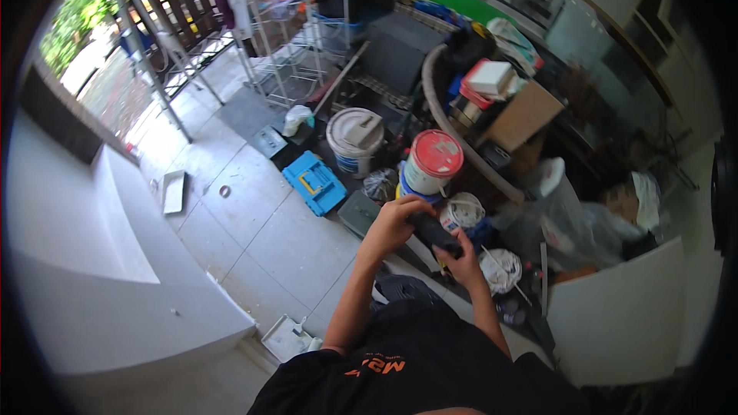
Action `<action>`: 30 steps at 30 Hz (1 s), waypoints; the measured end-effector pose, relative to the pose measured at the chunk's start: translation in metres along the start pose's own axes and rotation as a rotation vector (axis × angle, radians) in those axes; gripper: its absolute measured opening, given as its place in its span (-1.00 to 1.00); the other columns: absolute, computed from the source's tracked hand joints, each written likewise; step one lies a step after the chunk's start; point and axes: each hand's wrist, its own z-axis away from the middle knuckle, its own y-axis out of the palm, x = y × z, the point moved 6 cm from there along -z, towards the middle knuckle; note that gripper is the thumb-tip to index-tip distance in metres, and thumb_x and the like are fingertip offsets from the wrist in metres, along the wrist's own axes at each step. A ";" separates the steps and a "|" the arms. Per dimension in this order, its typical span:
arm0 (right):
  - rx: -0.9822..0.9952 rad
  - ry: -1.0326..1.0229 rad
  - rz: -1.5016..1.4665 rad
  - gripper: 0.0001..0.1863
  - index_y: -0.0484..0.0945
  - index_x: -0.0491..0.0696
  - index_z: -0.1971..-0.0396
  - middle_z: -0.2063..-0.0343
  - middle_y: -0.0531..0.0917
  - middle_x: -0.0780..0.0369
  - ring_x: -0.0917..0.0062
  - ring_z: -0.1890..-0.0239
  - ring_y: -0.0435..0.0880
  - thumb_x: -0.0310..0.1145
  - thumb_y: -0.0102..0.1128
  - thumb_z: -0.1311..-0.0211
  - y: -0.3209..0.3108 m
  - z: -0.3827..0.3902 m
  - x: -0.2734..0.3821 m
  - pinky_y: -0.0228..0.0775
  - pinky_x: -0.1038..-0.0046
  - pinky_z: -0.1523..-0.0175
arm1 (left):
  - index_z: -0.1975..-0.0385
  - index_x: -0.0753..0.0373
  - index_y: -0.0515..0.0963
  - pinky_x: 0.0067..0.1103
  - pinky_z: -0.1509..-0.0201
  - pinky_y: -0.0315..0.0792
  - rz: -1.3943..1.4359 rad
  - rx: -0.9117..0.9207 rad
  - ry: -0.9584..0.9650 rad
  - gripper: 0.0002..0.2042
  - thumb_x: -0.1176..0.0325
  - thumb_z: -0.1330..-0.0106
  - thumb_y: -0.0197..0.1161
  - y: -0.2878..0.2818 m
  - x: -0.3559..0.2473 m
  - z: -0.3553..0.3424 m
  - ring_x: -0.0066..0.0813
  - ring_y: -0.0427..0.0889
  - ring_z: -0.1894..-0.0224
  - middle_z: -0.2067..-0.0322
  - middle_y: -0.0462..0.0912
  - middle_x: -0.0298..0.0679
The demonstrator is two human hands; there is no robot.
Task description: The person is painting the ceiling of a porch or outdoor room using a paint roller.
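My left hand (400, 214) grips the upper end of a dark, elongated object (430, 230), while my right hand (460, 261) holds its lower end. I cannot make out exactly what the object is. Just beyond my hands stands a white paint bucket with a red lid (434, 155), stacked on a blue and yellow container. An open white bucket (463, 211) is to the right of the held object, and a messy white bucket (498, 269) with sticks sits below that, beside my right hand.
Blue toolbox (314, 183), white pail (354, 142), paint trays (174, 189) on the tiled floor. Drying racks (284, 54) stand at the back; piled clutter, cardboard (519, 115) and a white board (615, 315) fill the right. A white ledge (92, 300) runs along the left.
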 end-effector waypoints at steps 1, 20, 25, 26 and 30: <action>-0.007 -0.008 0.082 -0.67 0.26 -0.06 0.30 0.56 0.49 0.31 0.76 0.61 0.43 -0.39 0.27 -0.06 0.012 -0.001 0.006 0.23 0.66 0.58 | 0.37 0.27 0.56 -0.55 0.21 0.45 -0.038 0.031 0.024 -0.59 0.81 0.26 0.05 -0.009 0.006 0.010 -0.29 0.58 0.21 0.32 0.57 -0.20; 0.579 0.127 0.203 -0.63 0.32 -0.06 0.49 0.53 0.58 0.26 0.70 0.47 0.50 -0.31 0.42 0.08 0.119 -0.013 -0.012 0.34 0.60 0.39 | -0.23 0.07 0.16 -0.35 -0.21 0.23 -0.236 -0.141 -0.338 -0.07 0.36 0.29 0.51 -0.055 0.011 0.174 -0.14 0.32 -0.14 -0.13 0.32 -0.17; 0.579 0.047 0.078 -0.65 0.33 -0.07 0.46 0.53 0.57 0.26 0.72 0.49 0.49 -0.29 0.38 0.02 0.110 -0.004 -0.002 0.32 0.61 0.43 | -0.10 0.15 0.34 -0.42 -0.10 0.35 -0.105 -0.132 -0.275 -0.31 0.48 0.16 0.42 -0.021 0.042 0.156 -0.17 0.47 -0.01 0.02 0.48 -0.14; 0.519 0.097 0.129 -0.66 0.33 -0.08 0.45 0.54 0.57 0.27 0.72 0.49 0.49 -0.29 0.36 0.00 0.098 -0.003 -0.006 0.32 0.61 0.41 | -0.01 0.20 0.41 -0.46 -0.01 0.42 -0.132 -0.144 -0.255 -0.41 0.51 0.14 0.41 -0.019 0.045 0.156 -0.26 0.56 0.10 0.14 0.56 -0.17; 0.431 0.134 0.154 -0.69 0.35 -0.11 0.42 0.48 0.55 0.27 0.68 0.39 0.51 -0.30 0.32 -0.04 0.061 0.009 -0.016 0.33 0.60 0.32 | 0.01 0.22 0.44 -0.55 0.06 0.43 -0.010 -0.031 -0.269 -0.44 0.54 0.12 0.41 -0.014 0.045 0.146 -0.49 0.57 0.20 0.28 0.60 -0.27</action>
